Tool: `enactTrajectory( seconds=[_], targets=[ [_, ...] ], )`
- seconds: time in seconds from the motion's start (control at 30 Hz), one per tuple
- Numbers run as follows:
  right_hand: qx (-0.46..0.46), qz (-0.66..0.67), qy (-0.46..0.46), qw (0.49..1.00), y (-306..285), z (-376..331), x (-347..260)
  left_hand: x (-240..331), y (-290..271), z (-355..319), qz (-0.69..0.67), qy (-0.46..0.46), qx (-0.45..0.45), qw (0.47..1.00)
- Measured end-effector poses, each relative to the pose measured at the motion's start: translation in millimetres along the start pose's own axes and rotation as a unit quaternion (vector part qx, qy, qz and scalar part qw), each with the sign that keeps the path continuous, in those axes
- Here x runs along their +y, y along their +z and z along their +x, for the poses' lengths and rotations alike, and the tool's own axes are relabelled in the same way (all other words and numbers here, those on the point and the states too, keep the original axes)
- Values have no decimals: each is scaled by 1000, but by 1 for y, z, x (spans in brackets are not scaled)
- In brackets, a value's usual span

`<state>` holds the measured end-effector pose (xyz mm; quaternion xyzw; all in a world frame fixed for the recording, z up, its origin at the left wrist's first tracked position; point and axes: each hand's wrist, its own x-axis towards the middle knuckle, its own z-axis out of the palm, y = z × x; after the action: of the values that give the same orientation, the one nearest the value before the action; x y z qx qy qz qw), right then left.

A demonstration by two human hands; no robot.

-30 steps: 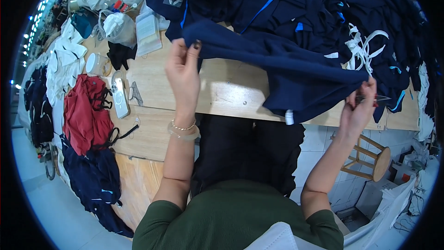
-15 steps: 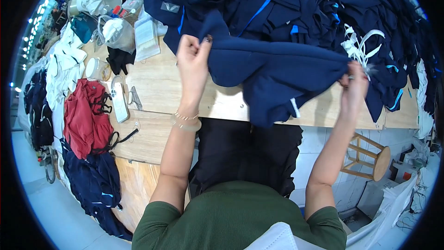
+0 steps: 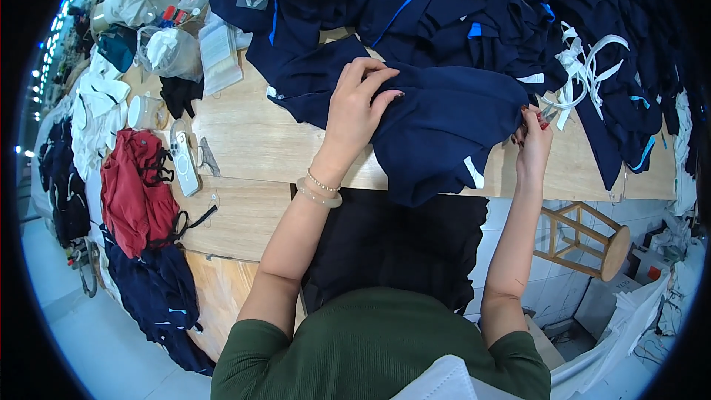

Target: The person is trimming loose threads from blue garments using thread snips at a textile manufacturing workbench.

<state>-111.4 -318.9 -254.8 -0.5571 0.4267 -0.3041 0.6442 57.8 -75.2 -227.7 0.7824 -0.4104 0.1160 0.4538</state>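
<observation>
A navy garment piece [image 3: 444, 104] with a small white tag [image 3: 474, 172] lies spread across the table before me, its lower part hanging over the front edge. My left hand [image 3: 359, 107] is on its left part, thumb and fingers apart, touching the cloth without a visible grip. At the garment's right end, my right hand [image 3: 532, 141] pinches the edge with curled fingers. Something small and greyish shows beside those fingertips; I cannot make out what it is. Just beyond lies a bundle of white strips [image 3: 585, 74].
A large heap of navy garments [image 3: 459, 7] covers the far side. At the left are red clothing [image 3: 137, 192], a white phone-like object [image 3: 184, 163], a clear tub [image 3: 147, 112] and a plastic bag [image 3: 169, 52]. A wooden stool [image 3: 613, 252] stands at lower right.
The garment, held stretched up between both hands before, is now lowered onto the table. My left hand has moved right and loosened its pinch; my right hand has come left and slightly nearer.
</observation>
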Motion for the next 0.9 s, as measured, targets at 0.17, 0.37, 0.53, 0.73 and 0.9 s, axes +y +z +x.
enactTrajectory(
  seconds=[0.17,0.37,0.53,0.73,0.9],
  targets=[
    [-4,4,8,1000,-5,2,1,-8,7,0,7,-24,-34,999],
    [1,4,9,1000,-5,1,-1,-8,10,-1,-94,-122,-29,988],
    [8,7,14,1000,-4,1,-1,-5,10,-5,-137,-169,-29,976],
    [-4,-43,-4,999,-5,0,0,-4,5,0,-48,2,58,997],
    [51,-249,-204,945,-7,4,-8,12,4,7,-116,-55,11,992]
  ],
)
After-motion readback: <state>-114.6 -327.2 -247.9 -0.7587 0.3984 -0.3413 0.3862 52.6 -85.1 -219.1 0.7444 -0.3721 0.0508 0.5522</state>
